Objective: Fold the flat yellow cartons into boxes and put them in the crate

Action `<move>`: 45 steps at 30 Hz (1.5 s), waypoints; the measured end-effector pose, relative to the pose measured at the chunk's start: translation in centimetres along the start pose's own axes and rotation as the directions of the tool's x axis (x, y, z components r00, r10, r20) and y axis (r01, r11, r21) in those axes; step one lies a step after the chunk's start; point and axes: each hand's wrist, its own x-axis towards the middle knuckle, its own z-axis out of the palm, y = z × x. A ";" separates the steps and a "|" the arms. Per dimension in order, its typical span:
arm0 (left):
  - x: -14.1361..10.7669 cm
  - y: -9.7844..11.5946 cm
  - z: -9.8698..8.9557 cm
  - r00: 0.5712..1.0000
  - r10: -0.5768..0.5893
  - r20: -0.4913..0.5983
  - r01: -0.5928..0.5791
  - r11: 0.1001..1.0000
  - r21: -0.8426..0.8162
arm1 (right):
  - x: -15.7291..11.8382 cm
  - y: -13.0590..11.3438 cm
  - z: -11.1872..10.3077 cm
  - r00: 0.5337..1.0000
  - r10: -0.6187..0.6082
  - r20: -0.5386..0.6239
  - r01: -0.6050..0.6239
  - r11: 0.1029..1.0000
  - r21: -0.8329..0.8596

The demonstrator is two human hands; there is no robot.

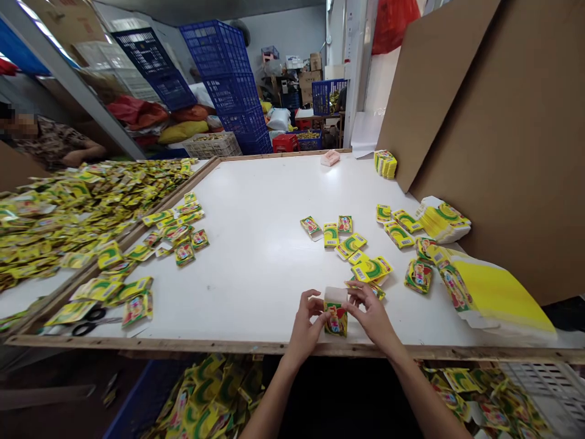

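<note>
Between my two hands, just above the table's front edge, is a small yellow and green printed carton (pixel 336 318) with its white top flap (pixel 336 295) raised. My left hand (pixel 307 323) grips the carton's left side, thumb on the printed face. At its upper right corner, the fingers of my right hand (pixel 369 310) pinch near the flap. Just beyond my right hand lies a loose cluster of similar cartons (pixel 372 268). Farther right, a fanned stack of flat cartons (pixel 498 292) spreads along the table, with another stack (pixel 445 219) behind it.
A wooden strip (pixel 159 210) divides the white table (pixel 256 244) from a large heap of cartons (pixel 91 210) on the left. Scissors (pixel 89 323) lie at the front left. Cardboard sheets (pixel 507 134) stand at right. Blue crates (pixel 233 85) rise behind. Another person (pixel 59 143) sits far left.
</note>
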 end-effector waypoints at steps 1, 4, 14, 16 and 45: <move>-0.2 -0.2 -0.2 0.999 -0.001 -0.034 0.001 1.000 0.005 | -0.3 0.6 0.2 0.999 -0.008 -0.052 0.009 1.000 0.016; -0.6 -0.4 -0.7 0.999 0.005 -0.049 -0.003 0.999 0.046 | -1.1 1.5 0.6 0.999 -0.031 -0.030 0.031 0.999 -0.014; 0.2 -0.1 -1.5 0.998 -0.033 0.054 0.028 0.996 0.085 | 0.5 2.0 2.0 0.992 -0.101 0.075 0.109 0.987 -0.116; 0.2 -0.2 -1.3 0.999 -0.005 0.037 0.004 1.000 0.026 | 0.8 2.3 2.4 0.995 -0.097 0.014 0.098 0.992 -0.077; 1.7 0.4 0.1 0.973 -0.127 -0.193 0.103 0.986 -0.128 | 1.1 0.5 2.6 0.999 0.022 -0.038 -0.025 0.996 -0.090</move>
